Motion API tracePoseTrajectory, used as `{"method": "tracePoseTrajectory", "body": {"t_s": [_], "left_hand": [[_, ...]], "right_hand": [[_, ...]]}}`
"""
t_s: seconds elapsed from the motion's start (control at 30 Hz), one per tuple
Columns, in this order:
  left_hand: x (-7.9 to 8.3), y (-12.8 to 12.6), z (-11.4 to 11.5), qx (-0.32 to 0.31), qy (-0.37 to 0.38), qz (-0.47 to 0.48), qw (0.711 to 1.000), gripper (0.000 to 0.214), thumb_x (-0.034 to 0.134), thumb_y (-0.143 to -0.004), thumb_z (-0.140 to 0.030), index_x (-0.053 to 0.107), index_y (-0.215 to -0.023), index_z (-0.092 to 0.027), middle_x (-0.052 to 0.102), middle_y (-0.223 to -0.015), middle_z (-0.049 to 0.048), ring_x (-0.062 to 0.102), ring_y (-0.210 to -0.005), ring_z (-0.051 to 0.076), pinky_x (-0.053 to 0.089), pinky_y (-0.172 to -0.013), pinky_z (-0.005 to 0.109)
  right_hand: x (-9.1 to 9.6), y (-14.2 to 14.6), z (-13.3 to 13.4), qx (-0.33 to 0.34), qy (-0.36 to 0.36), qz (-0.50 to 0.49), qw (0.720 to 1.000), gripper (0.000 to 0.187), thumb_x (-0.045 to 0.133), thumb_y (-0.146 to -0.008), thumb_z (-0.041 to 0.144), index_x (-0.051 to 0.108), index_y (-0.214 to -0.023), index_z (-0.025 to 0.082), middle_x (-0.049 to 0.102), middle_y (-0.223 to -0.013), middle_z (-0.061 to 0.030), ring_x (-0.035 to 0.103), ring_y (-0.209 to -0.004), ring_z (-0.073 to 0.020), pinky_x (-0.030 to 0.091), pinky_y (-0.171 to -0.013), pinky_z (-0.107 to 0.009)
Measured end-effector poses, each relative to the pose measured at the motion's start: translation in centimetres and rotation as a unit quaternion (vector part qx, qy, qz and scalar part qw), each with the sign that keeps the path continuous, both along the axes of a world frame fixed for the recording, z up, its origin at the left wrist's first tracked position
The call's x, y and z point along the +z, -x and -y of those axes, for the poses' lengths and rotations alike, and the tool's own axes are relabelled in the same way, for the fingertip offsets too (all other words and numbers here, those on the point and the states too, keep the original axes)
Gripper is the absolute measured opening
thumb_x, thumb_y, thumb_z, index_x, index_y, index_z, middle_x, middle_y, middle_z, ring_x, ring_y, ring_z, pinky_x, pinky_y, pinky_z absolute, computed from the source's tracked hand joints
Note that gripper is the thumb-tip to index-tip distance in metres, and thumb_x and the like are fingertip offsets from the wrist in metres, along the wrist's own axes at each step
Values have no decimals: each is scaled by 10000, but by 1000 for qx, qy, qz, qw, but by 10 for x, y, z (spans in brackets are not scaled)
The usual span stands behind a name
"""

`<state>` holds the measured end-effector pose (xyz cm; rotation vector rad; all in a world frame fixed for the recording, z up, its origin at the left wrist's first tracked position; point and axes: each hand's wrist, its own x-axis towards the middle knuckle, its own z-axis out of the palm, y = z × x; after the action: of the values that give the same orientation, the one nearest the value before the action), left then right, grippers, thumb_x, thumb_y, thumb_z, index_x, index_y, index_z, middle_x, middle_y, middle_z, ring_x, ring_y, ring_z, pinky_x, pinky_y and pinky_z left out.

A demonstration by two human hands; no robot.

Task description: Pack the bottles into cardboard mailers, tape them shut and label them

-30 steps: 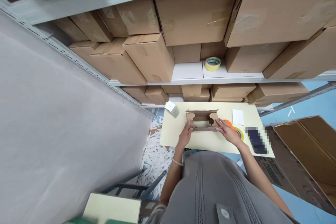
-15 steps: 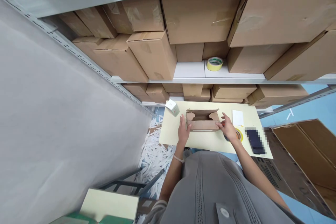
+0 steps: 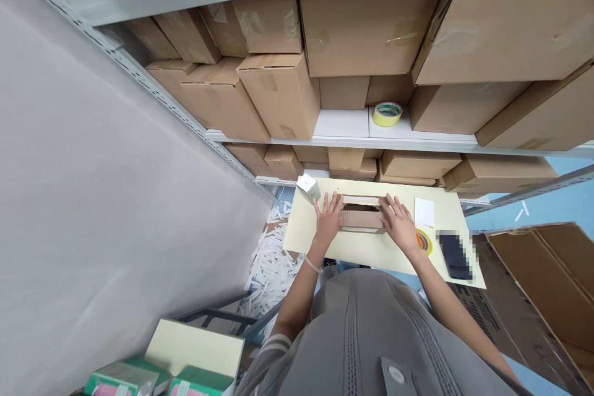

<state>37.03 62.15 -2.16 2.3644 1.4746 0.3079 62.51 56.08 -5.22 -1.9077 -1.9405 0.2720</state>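
Note:
A small brown cardboard box [image 3: 362, 218] lies on the cream tabletop between my two hands, its far flap folded partly over the dark gap in its top. My left hand [image 3: 328, 221] rests at the box's left end with its fingers spread and pointing away from me. At the right end, my right hand [image 3: 398, 223] lies against the box edge, fingers stretched out. A small white carton [image 3: 308, 187] stands just beyond my left hand. Near my right wrist lies a roll of yellow tape [image 3: 424, 241].
A dark phone [image 3: 455, 255] and white paper [image 3: 424, 213] lie on the table's [image 3: 301, 232] right side. Shelves ahead hold many cardboard boxes and a tape roll [image 3: 387, 114]. A large open carton [image 3: 533, 284] stands at right; paper shreds [image 3: 269, 272] lie lower left.
The box's far flap, upright before, now leans over the opening. Both hands have shifted from the box's near corners to its ends and top, fingers more extended. The view has turned slightly.

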Motion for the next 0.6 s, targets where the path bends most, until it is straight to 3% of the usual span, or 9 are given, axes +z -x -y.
{"method": "tracePoseTrajectory", "body": {"t_s": [0.2,0.33,0.43,0.5,0.6], "left_hand": [[-15,-15,25,-44,18,19,999,652,458,-978,-304,225,-1585,-260,216,-1652,48,65,-1550,280,-140,-1206,611],[-25,-48,33,-97,26,47,994,687,442,-982,-380,181,-1595,-209,192,-1658,62,68,-1551,250,-77,-1249,543],[-31,-62,34,-110,43,61,991,736,472,-966,-405,165,-1596,-180,184,-1660,78,70,-1550,247,-16,-1266,506],[-33,-64,34,-111,52,63,990,761,499,-953,-410,159,-1597,-187,178,-1662,77,72,-1550,250,-3,-1268,498],[-34,-61,35,-109,58,62,990,758,505,-951,-404,161,-1596,-205,181,-1662,69,83,-1550,250,-11,-1267,496]], "right_hand": [[-25,19,29,-24,28,-11,999,607,322,-1001,409,249,-1585,262,334,-1615,-44,203,-1520,-278,171,-1220,-569],[-24,23,26,-35,36,-25,998,601,304,-1000,406,263,-1582,263,330,-1618,-43,179,-1526,-272,142,-1224,-561],[-21,13,26,-29,31,-72,997,602,329,-990,427,296,-1566,256,337,-1616,-57,228,-1514,-272,185,-1215,-549],[-24,-1,32,-82,-1,-121,989,600,331,-982,459,352,-1533,224,396,-1580,-98,336,-1467,-272,274,-1189,-513],[-39,-25,46,-254,-9,-163,953,591,315,-958,488,507,-1388,131,579,-1374,-198,533,-1288,-316,421,-1072,-490]]}}
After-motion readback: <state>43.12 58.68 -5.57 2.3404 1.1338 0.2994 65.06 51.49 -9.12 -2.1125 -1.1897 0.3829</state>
